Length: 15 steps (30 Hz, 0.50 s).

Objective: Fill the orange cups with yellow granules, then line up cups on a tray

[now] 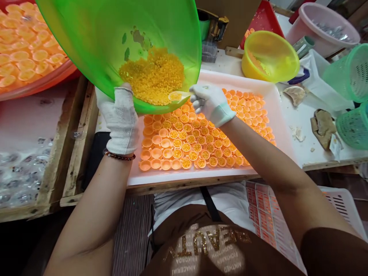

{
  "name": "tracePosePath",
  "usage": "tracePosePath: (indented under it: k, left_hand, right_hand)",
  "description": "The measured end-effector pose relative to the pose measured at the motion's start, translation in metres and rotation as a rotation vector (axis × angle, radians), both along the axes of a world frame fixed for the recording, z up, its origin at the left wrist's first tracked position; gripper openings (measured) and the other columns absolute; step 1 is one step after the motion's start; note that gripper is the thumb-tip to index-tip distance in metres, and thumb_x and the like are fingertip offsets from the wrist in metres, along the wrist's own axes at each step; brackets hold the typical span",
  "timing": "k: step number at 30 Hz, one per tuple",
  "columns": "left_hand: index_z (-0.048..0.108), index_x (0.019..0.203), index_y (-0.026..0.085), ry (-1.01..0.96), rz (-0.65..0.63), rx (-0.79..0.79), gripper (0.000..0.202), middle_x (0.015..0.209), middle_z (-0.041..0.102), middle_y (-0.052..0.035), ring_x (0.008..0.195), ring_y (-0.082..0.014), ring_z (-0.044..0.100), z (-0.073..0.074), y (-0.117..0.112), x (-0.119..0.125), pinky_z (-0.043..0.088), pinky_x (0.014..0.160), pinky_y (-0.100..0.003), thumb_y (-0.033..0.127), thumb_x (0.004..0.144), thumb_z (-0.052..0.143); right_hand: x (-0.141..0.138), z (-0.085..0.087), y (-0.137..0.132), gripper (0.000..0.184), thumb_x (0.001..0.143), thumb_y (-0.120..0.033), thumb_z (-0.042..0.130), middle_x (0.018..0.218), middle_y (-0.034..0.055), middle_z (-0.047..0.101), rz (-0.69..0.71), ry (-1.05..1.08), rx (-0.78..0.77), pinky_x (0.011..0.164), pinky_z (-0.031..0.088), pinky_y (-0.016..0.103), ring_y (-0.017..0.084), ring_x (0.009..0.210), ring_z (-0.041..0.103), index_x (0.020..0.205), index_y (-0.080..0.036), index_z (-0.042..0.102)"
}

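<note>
My left hand (122,119), in a white knit glove with the thumb on the rim, grips a large green basin (94,42) tilted toward me. Yellow beads (156,74) lie heaped in the basin's lower side. In a white glove, my right hand (208,101) pinches a small pale spoon (178,96), its bowl at the edge of the beads. Below both hands, a white tray (287,126) carries rows of small orange cups (166,165). Many cups in the middle and right hold yellow beads, while those at the left look empty. The basin hides the tray's back left part.
A red basin of orange cups (20,57) stands at the left, above clear plastic packets (20,172). On the right are a yellow bowl (270,53), a pink tub (324,23), green baskets (353,122) and a brown scrap (323,128). A wooden edge (186,184) borders the table.
</note>
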State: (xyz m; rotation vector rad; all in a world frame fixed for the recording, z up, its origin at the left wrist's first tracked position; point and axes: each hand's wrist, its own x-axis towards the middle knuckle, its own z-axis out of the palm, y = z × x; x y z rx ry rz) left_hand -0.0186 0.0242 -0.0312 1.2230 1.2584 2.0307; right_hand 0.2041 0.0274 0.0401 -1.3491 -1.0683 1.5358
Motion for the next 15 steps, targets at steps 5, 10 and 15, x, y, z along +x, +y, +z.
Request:
tracePosePath:
  k: [5, 10, 15]
  left_hand:
    - [0.059, 0.092, 0.024, -0.110, -0.052, 0.068, 0.033, 0.102, 0.070, -0.0033, 0.110, -0.0224, 0.068, 0.006, -0.003, 0.003, 0.055, 0.104, -0.048, 0.047, 0.079, 0.080]
    - [0.053, 0.097, 0.025, -0.142, -0.052, 0.079, 0.032, 0.104, 0.068, -0.0018, 0.106, -0.0213, 0.069, 0.005, 0.000, 0.005, 0.055, 0.103, -0.042, 0.037, 0.076, 0.075]
    - [0.050, 0.094, 0.025, -0.128, -0.034, 0.092, 0.031, 0.101, 0.068, -0.0009, 0.107, -0.0211, 0.068, 0.003, 0.004, 0.003, 0.055, 0.102, -0.040, 0.034, 0.073, 0.072]
  right_hand:
    - [0.020, -0.008, -0.058, 0.016, 0.094, -0.033, 0.067, 0.069, -0.0009, 0.063, 0.265, -0.005, -0.103, 0.038, 0.042, 0.018, 0.007, 0.049, 0.053, 0.093, -0.016, 0.064]
    - [0.023, -0.019, -0.102, 0.018, 0.094, -0.035, 0.062, 0.070, -0.0003, 0.065, 0.445, -0.209, -0.034, 0.042, 0.046, 0.022, 0.009, 0.050, 0.058, 0.094, -0.017, 0.065]
    - [0.017, -0.019, -0.118, 0.016, 0.095, -0.024, 0.055, 0.079, 0.0026, 0.070, 0.681, -0.426, 0.553, 0.070, 0.052, 0.028, 0.013, 0.070, 0.063, 0.086, -0.018, 0.067]
